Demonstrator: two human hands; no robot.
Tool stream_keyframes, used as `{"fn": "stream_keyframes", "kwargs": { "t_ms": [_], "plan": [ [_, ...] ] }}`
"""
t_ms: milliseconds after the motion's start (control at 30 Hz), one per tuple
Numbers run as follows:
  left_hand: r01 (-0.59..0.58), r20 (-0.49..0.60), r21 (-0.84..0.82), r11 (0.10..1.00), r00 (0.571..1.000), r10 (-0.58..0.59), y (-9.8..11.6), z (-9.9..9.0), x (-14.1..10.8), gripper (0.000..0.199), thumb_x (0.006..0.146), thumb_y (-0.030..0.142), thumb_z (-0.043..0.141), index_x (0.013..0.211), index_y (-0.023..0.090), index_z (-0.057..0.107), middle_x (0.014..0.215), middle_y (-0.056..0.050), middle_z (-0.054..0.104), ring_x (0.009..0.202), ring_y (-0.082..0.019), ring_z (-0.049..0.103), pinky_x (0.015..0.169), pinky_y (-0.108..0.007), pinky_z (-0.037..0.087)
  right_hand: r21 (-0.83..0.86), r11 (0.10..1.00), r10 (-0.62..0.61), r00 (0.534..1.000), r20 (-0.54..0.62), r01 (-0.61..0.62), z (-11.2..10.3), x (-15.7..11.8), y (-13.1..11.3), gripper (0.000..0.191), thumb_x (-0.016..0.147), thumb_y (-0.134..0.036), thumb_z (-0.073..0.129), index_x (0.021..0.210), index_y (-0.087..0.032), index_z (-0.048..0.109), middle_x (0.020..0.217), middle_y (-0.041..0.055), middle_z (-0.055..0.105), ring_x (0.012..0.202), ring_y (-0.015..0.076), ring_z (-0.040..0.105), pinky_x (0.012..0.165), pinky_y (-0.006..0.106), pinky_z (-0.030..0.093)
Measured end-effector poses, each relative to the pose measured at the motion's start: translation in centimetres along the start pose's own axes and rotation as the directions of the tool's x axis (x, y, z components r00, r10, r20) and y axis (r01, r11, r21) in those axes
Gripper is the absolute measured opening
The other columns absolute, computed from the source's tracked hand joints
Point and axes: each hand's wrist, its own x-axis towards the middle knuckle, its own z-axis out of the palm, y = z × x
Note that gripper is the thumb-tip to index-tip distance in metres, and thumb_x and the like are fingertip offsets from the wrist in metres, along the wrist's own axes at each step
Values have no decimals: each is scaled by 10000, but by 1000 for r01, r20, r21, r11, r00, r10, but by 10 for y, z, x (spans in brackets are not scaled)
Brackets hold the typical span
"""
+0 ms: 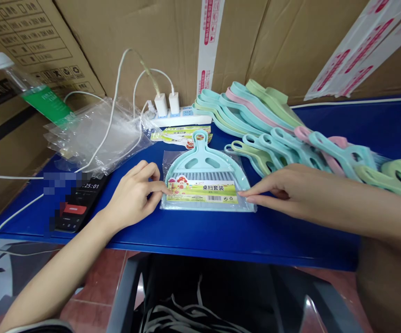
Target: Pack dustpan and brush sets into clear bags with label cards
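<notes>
A light blue dustpan point(201, 156) with a brush nested in it lies in a clear plastic bag on the blue table point(186, 236), its handle pointing away from me. A yellow-green printed card point(205, 190) shows across its front. My left hand point(138, 192) touches the card's left end with the index finger stretched out and the other fingers curled. From the right, my right hand point(273, 189) touches the bag near the card's right end, thumb and index finger slightly apart. Neither hand is closed around the bag.
Stacked dustpans point(242, 108) and several small brushes point(290, 150) lie at the right. Behind are printed cards point(183, 135) and a power strip point(183, 121). Clear bags point(93, 134), a bottle point(44, 99), a phone point(79, 203) and white cables are at left. Cardboard boxes point(152, 27) stand behind.
</notes>
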Motion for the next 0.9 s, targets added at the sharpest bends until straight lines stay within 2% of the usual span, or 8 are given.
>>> {"fn": "stream_keyframes", "kwargs": {
  "t_ms": [100,267,400,500,600,700,800,900],
  "plan": [
    [19,32,23,1000,999,-20,3,-3,3,347,894,120,411,767,218,719,786,-37,540,740,-183,469,654,-330,414,3,1000,-28,999,-38,28,0,-1,0,432,932,-467,425,909,-260,804,905,34,798,770,223,718,612,321,476],
    [4,124,48,999,992,-10,10,-8,7,251,880,168,416,775,174,644,790,-53,567,726,-191,468,647,-340,440,-81,994,-79,986,-150,68,0,-1,-3,349,959,-328,468,801,-234,766,713,24,757,534,159,626,516,290,412],
    [-67,88,80,995,994,60,11,-8,7,245,944,229,449,809,180,648,800,-53,575,722,-182,468,659,-325,451,-202,967,-198,958,-205,157,2,5,-6,274,918,-319,534,689,-233,659,600,-5,668,468,143,540,487,281,369],
    [-111,36,125,986,994,107,12,-7,5,240,955,211,460,850,178,673,830,-66,606,739,-183,494,675,-323,457,-241,946,-272,936,-222,218,3,9,-12,272,933,-298,498,696,-224,607,601,-2,641,500,147,545,502,278,367],
    [-191,35,109,975,981,189,14,-6,4,228,950,168,457,981,185,682,926,-71,679,819,-190,558,734,-331,473,-240,936,-318,909,-269,257,6,12,-19,259,955,-250,448,786,-208,639,730,34,689,622,171,614,563,288,407],
    [-281,90,61,958,957,275,18,-5,4,267,950,142,436,1097,191,654,1081,-59,727,918,-192,597,795,-337,474,-284,899,-415,857,-305,334,11,15,-25,275,977,-221,432,875,-181,684,768,49,688,701,189,620,621,301,435],
    [-317,146,20,948,939,311,21,-4,5,277,957,148,421,1108,183,651,1207,-57,714,1042,-203,595,855,-339,470,-357,839,-521,796,-310,410,18,20,-27,288,992,-207,435,909,-166,707,746,42,679,720,193,597,659,308,453],
    [-308,210,-9,951,929,303,22,-2,6,289,960,171,411,1119,190,652,1283,-64,683,1152,-217,568,926,-355,458,-428,800,-561,777,-286,420,24,24,-28,264,990,-217,457,996,-162,715,800,50,707,746,201,590,686,318,469]
  ]
}}
